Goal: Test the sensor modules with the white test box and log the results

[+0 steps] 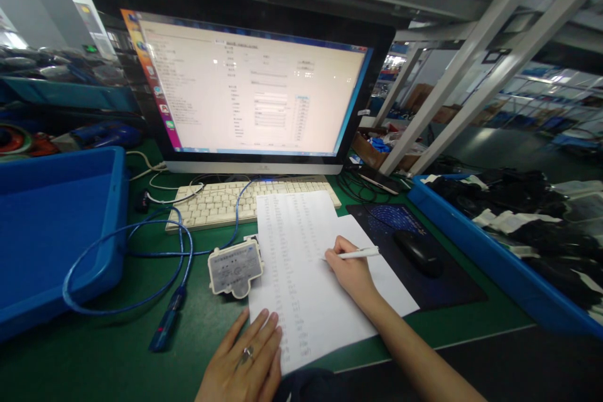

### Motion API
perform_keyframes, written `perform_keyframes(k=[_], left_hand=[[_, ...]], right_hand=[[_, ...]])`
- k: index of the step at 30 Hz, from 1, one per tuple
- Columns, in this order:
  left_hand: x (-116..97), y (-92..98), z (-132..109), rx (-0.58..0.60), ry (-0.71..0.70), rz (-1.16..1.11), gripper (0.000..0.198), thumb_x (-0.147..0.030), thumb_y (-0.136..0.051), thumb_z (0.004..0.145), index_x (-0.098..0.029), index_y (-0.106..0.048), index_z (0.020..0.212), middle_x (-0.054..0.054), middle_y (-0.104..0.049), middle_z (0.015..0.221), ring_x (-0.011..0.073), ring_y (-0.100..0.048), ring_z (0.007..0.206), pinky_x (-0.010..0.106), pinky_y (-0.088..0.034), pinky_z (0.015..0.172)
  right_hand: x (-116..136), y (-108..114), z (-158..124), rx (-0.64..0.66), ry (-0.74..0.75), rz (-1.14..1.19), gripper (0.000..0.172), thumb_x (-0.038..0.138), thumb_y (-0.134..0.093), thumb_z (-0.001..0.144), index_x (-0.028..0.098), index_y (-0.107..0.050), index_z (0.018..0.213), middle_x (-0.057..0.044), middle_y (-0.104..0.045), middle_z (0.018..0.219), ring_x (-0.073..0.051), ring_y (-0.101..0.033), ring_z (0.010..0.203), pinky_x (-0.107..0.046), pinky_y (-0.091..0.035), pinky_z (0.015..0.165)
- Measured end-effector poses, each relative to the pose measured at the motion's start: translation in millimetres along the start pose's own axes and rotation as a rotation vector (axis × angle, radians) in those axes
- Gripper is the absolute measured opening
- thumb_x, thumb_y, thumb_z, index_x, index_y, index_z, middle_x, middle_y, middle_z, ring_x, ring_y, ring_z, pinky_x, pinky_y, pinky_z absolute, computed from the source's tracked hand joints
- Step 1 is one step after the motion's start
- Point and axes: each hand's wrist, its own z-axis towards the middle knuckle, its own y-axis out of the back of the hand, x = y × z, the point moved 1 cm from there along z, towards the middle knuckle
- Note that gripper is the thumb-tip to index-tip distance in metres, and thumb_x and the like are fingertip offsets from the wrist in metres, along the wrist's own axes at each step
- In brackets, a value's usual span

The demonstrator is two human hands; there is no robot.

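My right hand (349, 270) is closed around a white pen (358, 253), its tip against a sheet of paper (325, 308) with columns of handwritten entries. A second white sheet (391, 286) lies partly beneath it on the right. My left hand (247, 355) rests flat on the paper's lower left edge, fingers stretched, a ring on one finger. Just above that hand sits a small white-framed device (235, 269) with a grey label, touching or close to the paper's left edge. The top of the paper overlaps a cream keyboard (211, 204).
A monitor (249, 88) showing a form stands behind the keyboard. On the left are a blue tray (120, 201) and a blue cable (188, 264) with a translucent blue plug (167, 320). Rightward lie a black mouse (417, 252), a mouse pad (452, 289) and a blue bin (475, 242) of black items.
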Motion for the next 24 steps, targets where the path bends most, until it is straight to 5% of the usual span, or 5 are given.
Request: perform_keyframes(k=[18,24], left_hand=[[0.3,0.3,1.2,0.018,0.002,0.024,0.020,-0.015,-0.050,0.084,-0.015,-0.065,0.097,0.000,-0.070,0.103,0.0104,-0.062,0.103,0.026,-0.021,0.114],[1.7,3.0,-11.9,0.017,0.031,0.113,0.032,-0.015,-0.050,0.082,-0.017,-0.058,0.113,0.004,-0.065,0.112,0.0148,-0.058,0.108,0.029,-0.040,0.103]], right_hand=[[-1.6,5.5,4.2,-0.075,-0.116,0.189,0.024,0.034,-0.047,0.064,0.023,-0.030,0.051,0.006,-0.039,0.042,-0.011,-0.035,0.042,-0.024,-0.028,0.044],[-14.5,32.2,22.1,0.037,-0.257,0.233,0.025,0.044,-0.049,0.060,0.024,-0.034,0.057,0.005,-0.042,0.040,-0.009,-0.028,0.031,-0.022,-0.016,0.033]])
